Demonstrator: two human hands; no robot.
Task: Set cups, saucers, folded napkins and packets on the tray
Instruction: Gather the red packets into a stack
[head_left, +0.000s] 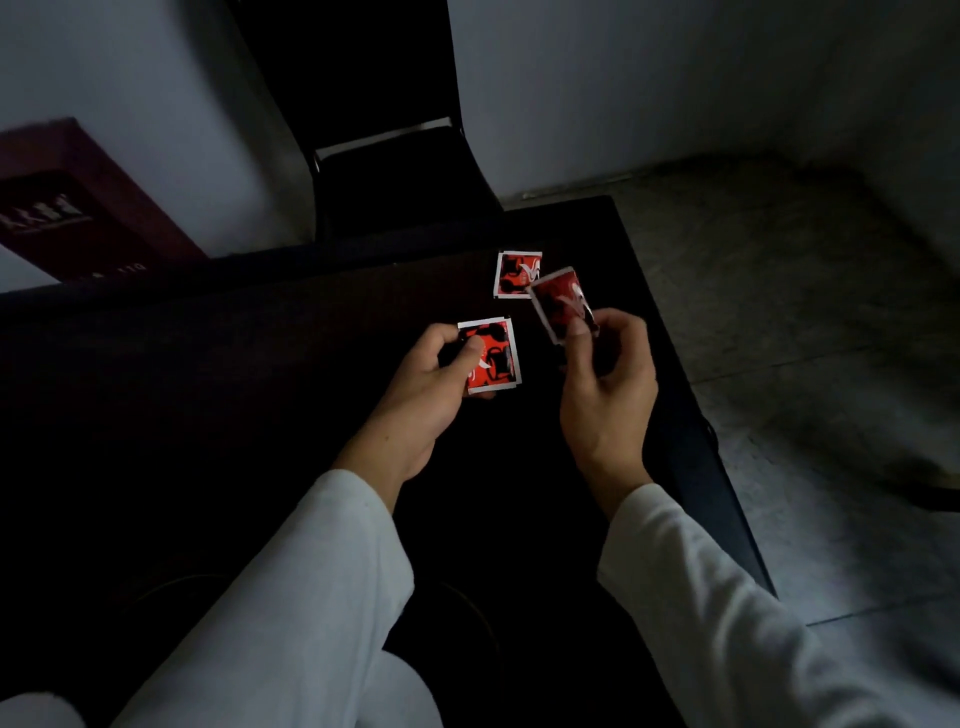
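Both hands are out over the dark table (260, 364), white sleeves (311, 571) up to the wrists. The left hand (431, 384) is curled, thumb pinching a red packet (493, 356) lying about flat, long side pointing toward 12 o'clock. The right hand (608, 384) pinches a second red packet (558, 301) between thumb and fingers, tilted up, top leaning to 11 o'clock. A third packet (511, 273) lies on the table at 12 o'clock, corner hidden behind the held one. Really dark, so the print isn't readable.
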